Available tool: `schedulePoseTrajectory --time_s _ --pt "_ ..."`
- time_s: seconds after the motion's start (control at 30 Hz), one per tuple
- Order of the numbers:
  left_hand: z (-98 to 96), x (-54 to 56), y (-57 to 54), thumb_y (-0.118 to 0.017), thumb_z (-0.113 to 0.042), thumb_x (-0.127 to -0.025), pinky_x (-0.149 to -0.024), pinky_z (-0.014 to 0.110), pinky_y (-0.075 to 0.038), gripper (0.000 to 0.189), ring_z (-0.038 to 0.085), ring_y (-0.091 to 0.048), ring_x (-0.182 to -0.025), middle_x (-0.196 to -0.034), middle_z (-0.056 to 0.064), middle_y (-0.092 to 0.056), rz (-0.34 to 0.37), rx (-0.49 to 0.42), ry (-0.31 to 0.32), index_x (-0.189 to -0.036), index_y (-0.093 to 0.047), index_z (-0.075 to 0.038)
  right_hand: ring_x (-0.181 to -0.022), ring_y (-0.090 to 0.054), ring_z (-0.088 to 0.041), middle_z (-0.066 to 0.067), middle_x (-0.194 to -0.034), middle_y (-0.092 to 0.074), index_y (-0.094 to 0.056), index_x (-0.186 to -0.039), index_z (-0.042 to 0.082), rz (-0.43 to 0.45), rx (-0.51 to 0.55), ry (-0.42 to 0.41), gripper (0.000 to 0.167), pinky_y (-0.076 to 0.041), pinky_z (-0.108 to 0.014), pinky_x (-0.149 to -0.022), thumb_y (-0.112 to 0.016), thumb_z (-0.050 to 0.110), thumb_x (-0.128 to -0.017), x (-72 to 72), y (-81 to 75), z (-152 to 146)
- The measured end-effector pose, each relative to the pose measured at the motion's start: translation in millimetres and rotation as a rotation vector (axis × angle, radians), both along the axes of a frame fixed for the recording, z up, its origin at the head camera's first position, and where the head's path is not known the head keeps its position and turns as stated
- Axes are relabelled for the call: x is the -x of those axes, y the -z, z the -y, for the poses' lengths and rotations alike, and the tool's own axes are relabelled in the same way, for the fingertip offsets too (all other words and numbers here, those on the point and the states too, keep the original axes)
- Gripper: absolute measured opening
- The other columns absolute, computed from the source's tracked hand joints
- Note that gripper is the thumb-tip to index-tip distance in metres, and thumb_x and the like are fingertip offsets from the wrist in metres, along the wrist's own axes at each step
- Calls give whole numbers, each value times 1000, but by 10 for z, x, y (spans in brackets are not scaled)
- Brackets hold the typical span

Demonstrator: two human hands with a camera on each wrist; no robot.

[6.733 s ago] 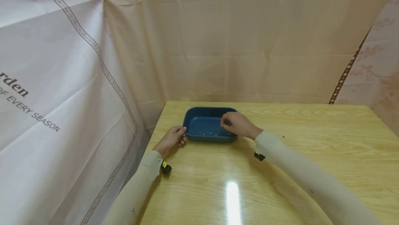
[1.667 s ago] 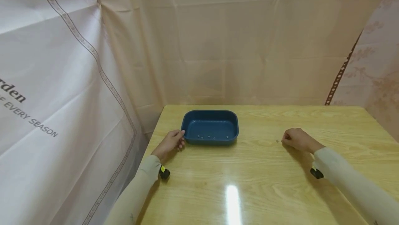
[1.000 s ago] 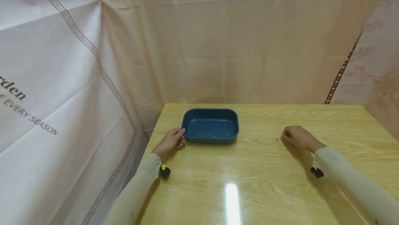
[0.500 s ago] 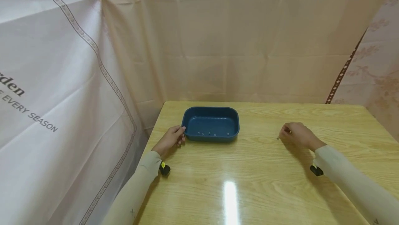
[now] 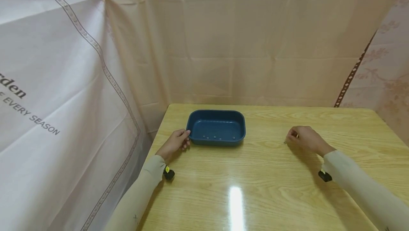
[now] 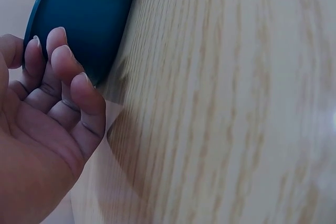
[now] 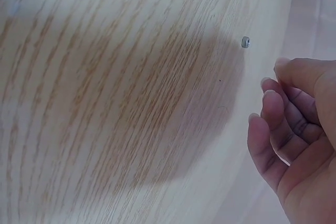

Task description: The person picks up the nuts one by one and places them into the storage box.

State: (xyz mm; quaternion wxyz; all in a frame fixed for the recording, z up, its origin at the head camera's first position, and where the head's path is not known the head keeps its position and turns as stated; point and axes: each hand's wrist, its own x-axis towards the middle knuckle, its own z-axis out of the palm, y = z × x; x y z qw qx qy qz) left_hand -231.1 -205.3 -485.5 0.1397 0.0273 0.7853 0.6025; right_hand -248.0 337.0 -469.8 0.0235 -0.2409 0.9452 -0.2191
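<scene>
My left hand (image 5: 175,142) grips the left rim of a dark blue rectangular tray (image 5: 216,141), thumb at the rim and the other fingers loosely curled below. In the left wrist view, that hand (image 6: 58,114) is beside the tray wall (image 6: 86,19). Several small metal nuts (image 5: 214,137) lie inside the tray near its front wall. To the right, my right hand (image 5: 305,138) is low over the table, fingers curled, thumb and forefinger together. One nut (image 7: 245,42) sits just beyond its fingertips (image 7: 281,66), apart from them. Whether they pinch anything is too small to tell.
The wood-grain table (image 5: 271,188) reaches back to a beige hanging cloth (image 5: 223,53). A pale printed cloth (image 5: 64,81) hangs along the left side. Black wrist cameras (image 5: 169,173) sit under both sleeves.
Earlier my right hand was over the tray; it then moved right to the nut on the table. Lately it has risen slightly and edged left. My left hand has stayed on the tray.
</scene>
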Motion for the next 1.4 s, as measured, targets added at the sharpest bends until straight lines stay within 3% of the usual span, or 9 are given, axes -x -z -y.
schedulePoseTrajectory --time_s 0.3,0.53,1.07,1.4 --pt "4 13 13 -49 -37 -111 -58 27 -47 38 16 -53 -65 -83 9 -62 3 -14 4 -97 -58 -2 -69 -59 -9 -1 -86 -68 -71 -99 2 -5 22 16 10 -49 -30 -59 -66 10 -102 17 7 2" --pt "7 -15 -9 -48 -41 -110 -59 28 -46 41 17 -52 -67 -86 8 -62 -17 4 30 -99 -58 -3 -73 -61 -11 0 -87 -68 -72 -101 2 -12 18 10 11 -52 -32 -62 -66 12 -102 51 16 41" --pt "6 -4 4 -49 -39 -110 -59 28 -46 39 17 -52 -66 -84 7 -62 -17 -1 16 -97 -57 -3 -74 -62 -10 0 -87 -69 -72 -101 2 -32 30 -5 9 -52 -33 -64 -67 11 -101 94 -48 213" --pt "-4 -4 9 -50 -37 -110 -58 27 -43 38 15 -45 -64 -76 3 -49 7 -53 6 -93 -54 -3 -72 -61 -9 1 -86 -69 -73 -100 4 -43 36 -23 10 -51 -33 -62 -67 12 -101 138 -78 307"
